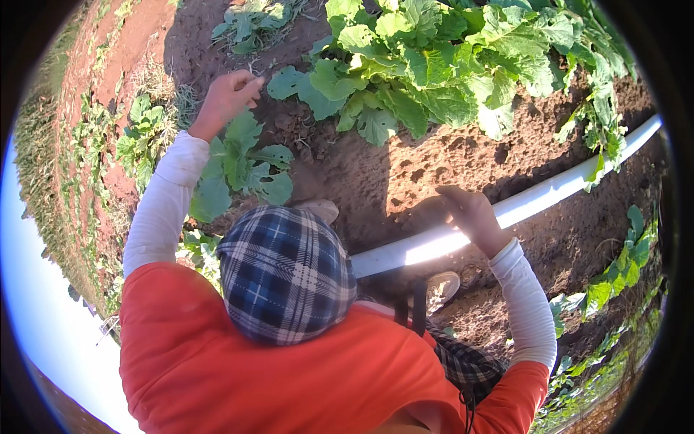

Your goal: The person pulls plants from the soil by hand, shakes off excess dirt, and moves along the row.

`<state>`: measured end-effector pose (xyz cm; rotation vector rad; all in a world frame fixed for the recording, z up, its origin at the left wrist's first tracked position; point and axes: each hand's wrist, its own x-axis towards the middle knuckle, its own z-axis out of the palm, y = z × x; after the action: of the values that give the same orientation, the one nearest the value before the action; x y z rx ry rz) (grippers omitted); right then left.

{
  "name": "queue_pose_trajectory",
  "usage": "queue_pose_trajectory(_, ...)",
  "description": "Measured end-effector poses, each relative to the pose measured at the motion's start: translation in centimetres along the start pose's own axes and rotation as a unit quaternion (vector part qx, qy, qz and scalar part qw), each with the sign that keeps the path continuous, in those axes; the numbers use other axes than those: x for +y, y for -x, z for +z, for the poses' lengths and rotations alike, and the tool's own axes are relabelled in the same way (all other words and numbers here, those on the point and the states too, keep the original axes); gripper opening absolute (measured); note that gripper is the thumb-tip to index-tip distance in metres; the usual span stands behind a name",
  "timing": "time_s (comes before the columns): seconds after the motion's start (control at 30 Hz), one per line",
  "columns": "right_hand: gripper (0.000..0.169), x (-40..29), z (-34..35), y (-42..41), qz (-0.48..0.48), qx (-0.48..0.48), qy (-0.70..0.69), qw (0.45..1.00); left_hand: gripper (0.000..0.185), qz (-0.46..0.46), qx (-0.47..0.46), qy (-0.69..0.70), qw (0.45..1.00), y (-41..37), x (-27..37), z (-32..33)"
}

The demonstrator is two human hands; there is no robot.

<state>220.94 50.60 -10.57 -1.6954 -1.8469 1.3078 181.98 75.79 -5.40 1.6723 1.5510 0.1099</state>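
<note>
My left hand [230, 97] is raised over a small leafy plant [238, 157] with holes in its leaves. Its fingers are curled together, and whether they pinch anything small is not plain. Over the far side of a white pipe [520, 211] hovers my right hand [473, 217], slightly blurred, with thumb and fingers apart and nothing seen between them. I cannot tell whether it touches the pipe. Between and beyond both hands grows a large clump of broad green brassica-like leaves [412, 70], several of them chewed through.
Bare brown soil [347, 157], part shaded, lies between the plants. Shoes [442, 290] stand near the pipe. A plaid cap [287, 276] covers part of the ground. Another leafy plant [255, 24] with dry straw grows at the top, and a leafy row [612, 282] at right.
</note>
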Motion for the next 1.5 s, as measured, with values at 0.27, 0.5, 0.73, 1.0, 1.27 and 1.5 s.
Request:
queue_pose_trajectory(0.27,0.035,-5.6,5.3,-10.5,0.016,0.112,-0.128,0.985,0.036,0.204,0.023,-0.083,0.975,-1.0,5.4,7.0)
queue_pose_trajectory(0.5,0.038,-5.8,7.3,-18.0,0.017,0.189,-0.16,0.969,0.025,0.276,-0.018,0.071,0.958,-6.2,10.3,6.1)
queue_pose_trajectory(0.73,0.018,-5.5,7.6,-18.3,-0.032,0.223,-0.267,0.937,0.026,0.256,0.002,0.204,0.945,-7.2,7.8,7.3)
queue_pose_trajectory(1.0,0.02,-2.0,6.2,-8.5,0.086,0.162,-0.289,0.94,0.064,0.253,0.102,-0.13,0.953,-1.0,3.6,8.5)
queue_pose_trajectory(1.27,0.047,-3.5,2.7,-16.3,0.014,0.357,0.02,0.934,0.054,0.325,0.043,0.047,0.944,-7.3,7.9,11.7)
queue_pose_trajectory(1.5,0.064,-7.9,0.2,-21.4,0.143,0.259,0.174,0.939,0.046,0.239,-0.11,0.444,0.857,-8.7,8.4,11.3)
